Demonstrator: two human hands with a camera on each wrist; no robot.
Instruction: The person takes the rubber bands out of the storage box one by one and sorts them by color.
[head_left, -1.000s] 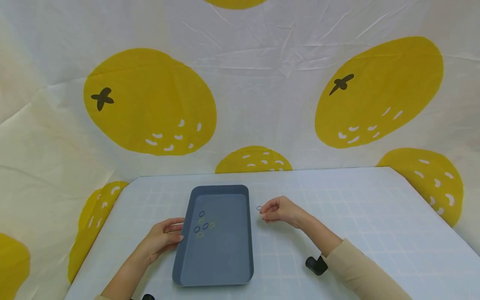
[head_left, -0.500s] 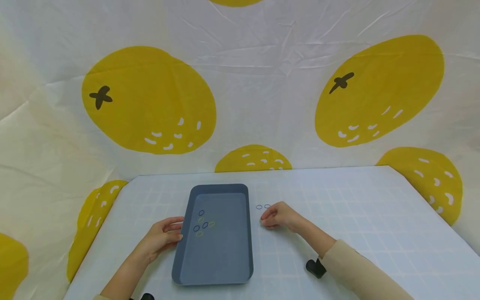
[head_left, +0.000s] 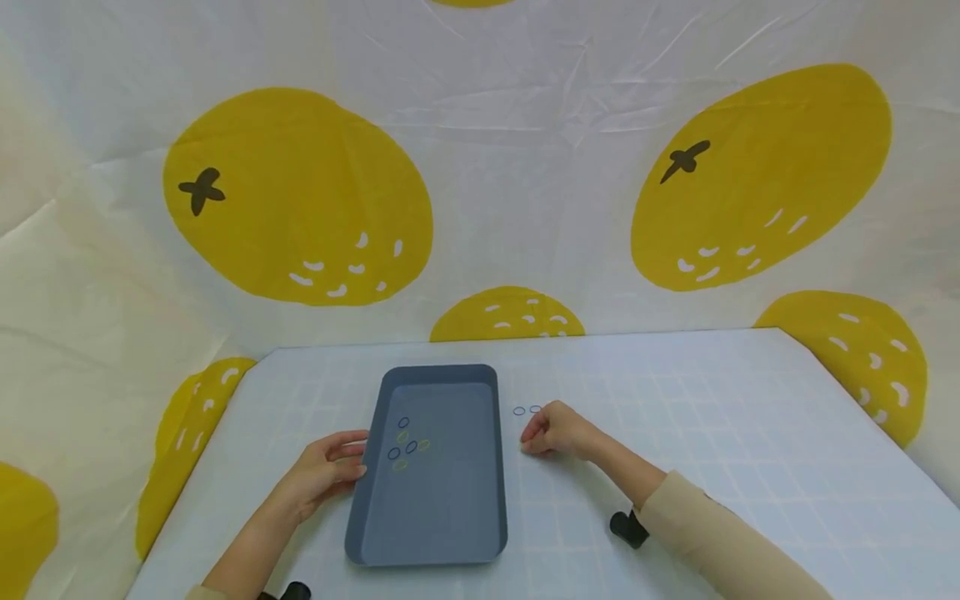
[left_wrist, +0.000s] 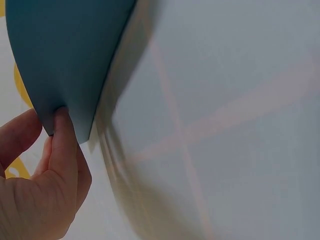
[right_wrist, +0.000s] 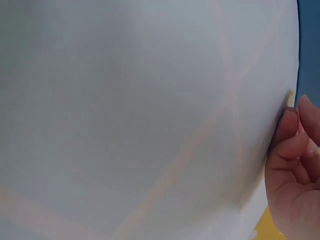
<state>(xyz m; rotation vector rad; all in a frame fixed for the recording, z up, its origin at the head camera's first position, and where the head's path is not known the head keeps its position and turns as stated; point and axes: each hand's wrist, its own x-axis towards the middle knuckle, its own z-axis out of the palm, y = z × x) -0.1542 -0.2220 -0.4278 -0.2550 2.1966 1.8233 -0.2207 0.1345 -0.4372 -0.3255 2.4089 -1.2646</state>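
Observation:
My left hand (head_left: 322,473) holds the left rim of a blue-grey tray (head_left: 457,517); in the left wrist view its fingertips (left_wrist: 62,117) press against the tray's outer wall. Lying in the tray are several thin small rings like rubber bands, some dark blue (head_left: 403,422) and some yellow (head_left: 424,445). Right of the tray, my right hand (head_left: 561,432) is low over the table with thumb and fingers together. A yellow sliver (right_wrist: 291,97), apparently a yellow rubber band, shows at its fingertips in the right wrist view. Two dark blue rubber bands (head_left: 519,411) lie just beyond that hand.
A pale table with a faint grid (head_left: 712,433) stretches to the right. Behind it hangs a white cloth printed with large yellow fruit (head_left: 300,200). Black wrist devices (head_left: 628,529) sit by the sleeves.
My right hand has drawn back slightly toward the near side, away from the dark blue rubber bands. Two of these now show where one showed before. The left hand and tray keep their place.

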